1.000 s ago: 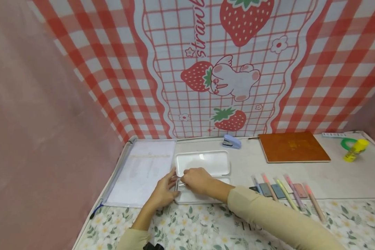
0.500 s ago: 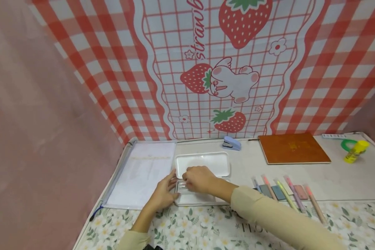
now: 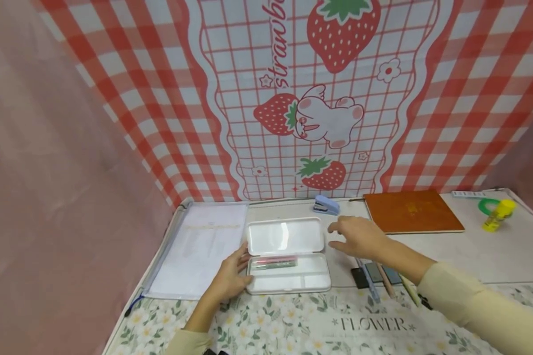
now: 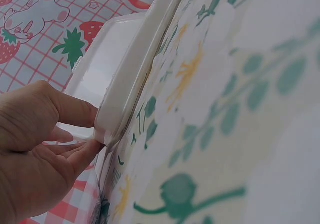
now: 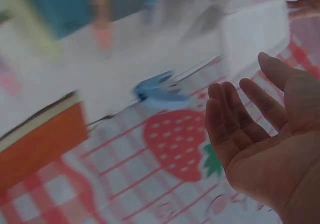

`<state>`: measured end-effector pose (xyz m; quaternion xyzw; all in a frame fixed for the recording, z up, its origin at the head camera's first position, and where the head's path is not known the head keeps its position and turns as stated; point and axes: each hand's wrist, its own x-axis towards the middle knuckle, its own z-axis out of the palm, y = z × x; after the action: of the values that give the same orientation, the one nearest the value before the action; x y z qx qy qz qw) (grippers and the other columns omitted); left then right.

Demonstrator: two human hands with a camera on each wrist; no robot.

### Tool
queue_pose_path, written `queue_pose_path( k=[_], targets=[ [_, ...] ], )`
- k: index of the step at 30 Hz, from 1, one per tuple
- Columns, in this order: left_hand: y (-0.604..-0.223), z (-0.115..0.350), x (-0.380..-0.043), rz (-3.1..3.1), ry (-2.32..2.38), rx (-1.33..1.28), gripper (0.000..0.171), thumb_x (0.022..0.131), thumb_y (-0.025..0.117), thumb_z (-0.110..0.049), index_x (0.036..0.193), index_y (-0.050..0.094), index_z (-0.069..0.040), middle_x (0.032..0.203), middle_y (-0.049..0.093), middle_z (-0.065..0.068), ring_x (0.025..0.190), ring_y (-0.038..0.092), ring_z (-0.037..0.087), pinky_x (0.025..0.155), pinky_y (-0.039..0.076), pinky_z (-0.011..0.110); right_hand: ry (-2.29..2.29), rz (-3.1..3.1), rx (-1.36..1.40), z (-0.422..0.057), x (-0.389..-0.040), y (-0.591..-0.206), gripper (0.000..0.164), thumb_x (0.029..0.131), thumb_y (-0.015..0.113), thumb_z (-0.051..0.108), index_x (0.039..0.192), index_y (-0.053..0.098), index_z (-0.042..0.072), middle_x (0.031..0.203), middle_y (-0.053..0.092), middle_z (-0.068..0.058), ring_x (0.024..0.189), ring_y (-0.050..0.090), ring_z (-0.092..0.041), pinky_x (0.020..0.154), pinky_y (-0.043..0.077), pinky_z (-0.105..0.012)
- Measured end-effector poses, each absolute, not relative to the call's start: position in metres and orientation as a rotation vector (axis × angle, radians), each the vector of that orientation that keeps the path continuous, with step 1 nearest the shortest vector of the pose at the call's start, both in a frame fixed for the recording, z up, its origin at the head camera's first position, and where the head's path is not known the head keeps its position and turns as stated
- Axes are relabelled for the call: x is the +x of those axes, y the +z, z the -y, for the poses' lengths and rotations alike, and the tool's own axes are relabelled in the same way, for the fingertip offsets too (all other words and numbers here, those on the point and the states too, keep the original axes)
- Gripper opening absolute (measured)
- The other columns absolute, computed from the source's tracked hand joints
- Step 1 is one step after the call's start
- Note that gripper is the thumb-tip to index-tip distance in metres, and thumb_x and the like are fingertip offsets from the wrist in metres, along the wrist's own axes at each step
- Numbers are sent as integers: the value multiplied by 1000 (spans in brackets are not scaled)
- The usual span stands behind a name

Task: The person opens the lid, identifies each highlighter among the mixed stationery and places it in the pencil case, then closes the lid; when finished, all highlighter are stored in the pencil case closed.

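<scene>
A white pencil case (image 3: 266, 284) lies with its lid (image 3: 302, 236) folded back. Several slim pens (image 3: 275, 262), pink and green, rest in its upper left compartment. My left hand (image 3: 228, 277) holds the case's left end; in the left wrist view, thumb and fingers pinch the corner of the white case (image 4: 132, 74). To the right of the lid hovers my right hand (image 3: 360, 238), its fingers loosely bent around nothing, as the right wrist view of the hand (image 5: 270, 139) confirms. Below it lie several highlighters (image 3: 369, 283) and erasers (image 3: 360, 278), partly hidden by the right forearm.
A lilac stapler (image 3: 326, 205) stands behind the case. Farther right are a brown notebook (image 3: 413, 212), green tape (image 3: 486, 206) and a yellow glue stick (image 3: 499, 215). A white zip folder (image 3: 204, 251) lies at the left. The checked cloth (image 3: 328, 98) rises behind.
My right hand has left the pencil case and moved right, empty, uncovering the pens inside. The left hand stays on the case's left end.
</scene>
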<state>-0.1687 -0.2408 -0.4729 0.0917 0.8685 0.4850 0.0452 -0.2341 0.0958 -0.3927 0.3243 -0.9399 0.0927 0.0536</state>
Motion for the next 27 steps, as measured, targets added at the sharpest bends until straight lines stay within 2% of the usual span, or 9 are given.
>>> queue_pose_path(
  k=[4, 8, 12, 15, 18, 21, 27],
  targets=[
    [-471, 241, -169, -2668, 1474, 263, 89, 74, 64, 14, 148, 15, 4, 143, 37, 24, 127, 46, 36, 105, 44, 31, 285, 2981, 830, -130, -237, -396, 34, 76, 76, 34, 103, 71, 13, 88, 68, -4, 70, 60, -14, 50, 54, -24],
    [-471, 240, -169, -2672, 1473, 250, 89, 74, 64, 14, 148, 15, 4, 142, 37, 24, 127, 46, 36, 105, 44, 32, 330, 3042, 764, -146, -235, -403, 36, 76, 76, 34, 101, 72, 9, 86, 68, -4, 67, 58, -13, 51, 54, -25],
    [-469, 236, -166, -2642, 1506, 251, 88, 74, 64, 15, 147, 16, 5, 142, 37, 26, 127, 45, 38, 106, 43, 35, 364, 3073, 768, -151, -228, -414, 19, 77, 76, 32, 75, 69, 14, 66, 59, 3, 56, 48, -10, 44, 44, -21],
    [-461, 233, -161, -2618, 1537, 257, 87, 74, 63, 16, 146, 15, 8, 141, 36, 28, 127, 44, 41, 107, 43, 40, 394, 3071, 784, -151, -224, -425, 28, 78, 75, 29, 58, 57, 20, 52, 44, 6, 48, 39, -10, 40, 31, -20],
    [-461, 233, -160, -2610, 1543, 265, 87, 74, 63, 17, 146, 15, 8, 141, 36, 28, 127, 44, 40, 107, 42, 39, 423, 3045, 783, -151, -221, -438, 33, 78, 74, 29, 55, 52, 21, 49, 37, 7, 46, 35, -9, 40, 25, -21],
    [-473, 238, -166, -2612, 1547, 290, 88, 74, 64, 15, 147, 15, 6, 141, 37, 26, 128, 44, 37, 106, 43, 33, 468, 3029, 750, -151, -221, -446, 34, 77, 74, 28, 53, 51, 20, 48, 36, 8, 46, 35, -9, 41, 25, -21],
    [-474, 239, -168, -2632, 1534, 288, 88, 73, 63, 16, 147, 16, 6, 140, 39, 25, 127, 45, 36, 106, 43, 31, 590, 3019, 659, -148, -222, -450, 33, 73, 70, 21, 49, 49, 18, 45, 32, 9, 44, 34, -10, 41, 26, -22]
  ],
)
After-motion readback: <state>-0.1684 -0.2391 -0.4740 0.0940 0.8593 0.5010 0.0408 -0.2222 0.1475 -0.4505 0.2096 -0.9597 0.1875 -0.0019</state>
